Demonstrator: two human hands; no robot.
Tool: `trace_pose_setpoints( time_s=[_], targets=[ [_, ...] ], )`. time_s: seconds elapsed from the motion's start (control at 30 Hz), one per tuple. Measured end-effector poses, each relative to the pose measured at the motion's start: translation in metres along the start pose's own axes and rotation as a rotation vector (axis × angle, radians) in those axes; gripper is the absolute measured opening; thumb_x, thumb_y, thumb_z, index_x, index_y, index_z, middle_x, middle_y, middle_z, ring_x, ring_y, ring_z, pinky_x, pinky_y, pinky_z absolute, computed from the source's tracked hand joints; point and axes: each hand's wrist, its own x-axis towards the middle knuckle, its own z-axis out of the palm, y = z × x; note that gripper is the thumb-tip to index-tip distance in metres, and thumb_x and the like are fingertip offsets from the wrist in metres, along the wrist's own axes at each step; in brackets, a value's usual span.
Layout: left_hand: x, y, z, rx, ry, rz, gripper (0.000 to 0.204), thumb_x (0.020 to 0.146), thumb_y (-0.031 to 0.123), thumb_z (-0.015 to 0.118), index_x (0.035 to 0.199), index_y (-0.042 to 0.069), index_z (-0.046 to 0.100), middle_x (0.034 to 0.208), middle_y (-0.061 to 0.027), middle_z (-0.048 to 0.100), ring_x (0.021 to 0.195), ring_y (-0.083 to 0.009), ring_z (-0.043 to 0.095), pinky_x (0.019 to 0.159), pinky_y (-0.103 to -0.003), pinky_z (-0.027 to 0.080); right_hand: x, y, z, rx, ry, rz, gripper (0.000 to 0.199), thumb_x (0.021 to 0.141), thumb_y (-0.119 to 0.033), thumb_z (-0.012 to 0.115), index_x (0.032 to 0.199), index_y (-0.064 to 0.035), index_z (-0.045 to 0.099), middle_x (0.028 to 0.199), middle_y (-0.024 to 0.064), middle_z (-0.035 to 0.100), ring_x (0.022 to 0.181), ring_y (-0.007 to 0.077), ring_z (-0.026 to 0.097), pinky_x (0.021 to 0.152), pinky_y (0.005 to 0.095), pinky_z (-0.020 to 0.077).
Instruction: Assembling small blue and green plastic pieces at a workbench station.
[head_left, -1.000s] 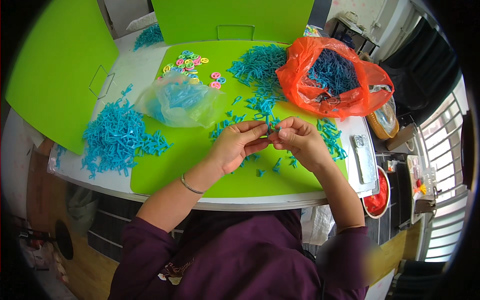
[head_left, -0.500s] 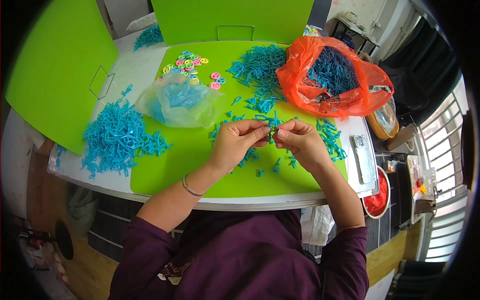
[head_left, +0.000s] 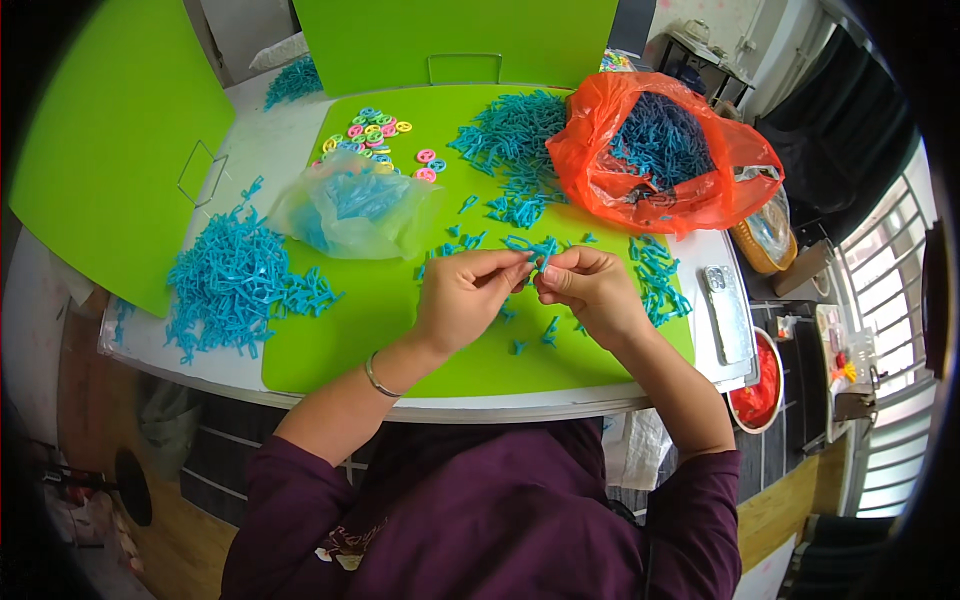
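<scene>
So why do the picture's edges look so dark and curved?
Head view: a fisheye lens bends the green mat and table edge and leaves black corners; soft daylight, faint shadows; both hands, left and right, look sharp, pinching a small blue plastic piece.

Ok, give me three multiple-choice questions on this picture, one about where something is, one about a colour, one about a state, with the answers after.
1. Where is the orange plastic bag?
A. at the far right of the green mat
B. under the table
C. at the person's left elbow

2. What colour is the loose heap of plastic pieces at the left?
A. red
B. blue
C. white

3. What are the left hand and right hand doing?
A. lying flat and apart
B. pinching a small blue piece between them
C. lifting the bag

Answers: A, it sits at the mat's far right corner; B, the heap is blue; B, both sets of fingertips meet on the piece.
</scene>
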Motion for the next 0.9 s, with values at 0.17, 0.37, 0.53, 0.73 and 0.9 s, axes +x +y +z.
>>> trace_pose_setpoints(
  time_s=[0.17, 0.37, 0.53, 0.73, 0.9],
  targets=[
    [0.001, -0.001, -0.003, -0.032, -0.055, -0.042, 0.013, 0.085, 0.003, 0.06, 0.094, -0.005, 0.066, 0.081, -0.009, 0.068, 0.072, -0.0114, 0.064, 0.065, -0.023, 0.053, 0.003, 0.009, 0.001, -0.084, 0.01, -0.084, 0.005, 0.082, -0.002, 0.063, 0.084, 0.0012, 0.061, 0.081, 0.0103, 0.064, 0.072, 0.0177, 0.062, 0.067, 0.027, 0.0516],
    [0.002, -0.004, 0.005, -0.136, -0.028, -0.091, 0.014, 0.087, 0.004, 0.058, 0.095, -0.005, 0.063, 0.082, -0.0079, 0.067, 0.072, -0.0124, 0.065, 0.065, -0.022, 0.053, 0.009, 0.006, -0.002, -0.031, -0.027, -0.051, 0.009, 0.084, -0.004, 0.062, 0.091, 0.0006, 0.06, 0.085, 0.0088, 0.063, 0.076, 0.0161, 0.062, 0.069, 0.0271, 0.0512],
    [0.019, 0.006, -0.013, -0.506, 0.069, -0.229, 0.014, 0.088, 0.009, 0.057, 0.099, 0.001, 0.061, 0.089, -0.0066, 0.065, 0.08, -0.0138, 0.063, 0.07, -0.024, 0.053, 0.01, -0.008, -0.004, -0.016, -0.129, -0.072, 0.022, 0.09, -0.016, 0.056, 0.104, 0.0006, 0.056, 0.083, 0.0058, 0.062, 0.076, 0.0138, 0.06, 0.07, 0.0272, 0.0499],
    [0.047, 0.034, -0.139, -1.245, 0.305, 0.266, 0.03, 0.095, 0.023, 0.041, 0.113, 0.004, 0.055, 0.102, -0.0105, 0.064, 0.089, -0.0214, 0.063, 0.076, -0.03, 0.055, 0.018, -0.02, -0.03, -0.072, 0.015, -0.061, 0.029, 0.094, -0.025, 0.05, 0.108, -0.0009, 0.055, 0.076, 0.0013, 0.059, 0.07, 0.009, 0.057, 0.064, 0.0235, 0.0464],
    [0.044, 0.02, -0.192, -1.651, 0.644, 0.307, 0.054, 0.094, 0.043, 0.03, 0.112, 0.001, 0.057, 0.105, -0.0135, 0.063, 0.094, -0.0267, 0.061, 0.072, -0.034, 0.056, 0.019, -0.017, -0.024, -0.414, 0.033, -0.079, 0.026, 0.09, -0.024, 0.056, 0.102, -0.0012, 0.061, 0.075, -0.0003, 0.059, 0.069, 0.009, 0.056, 0.062, 0.0229, 0.0452]
  ],
)
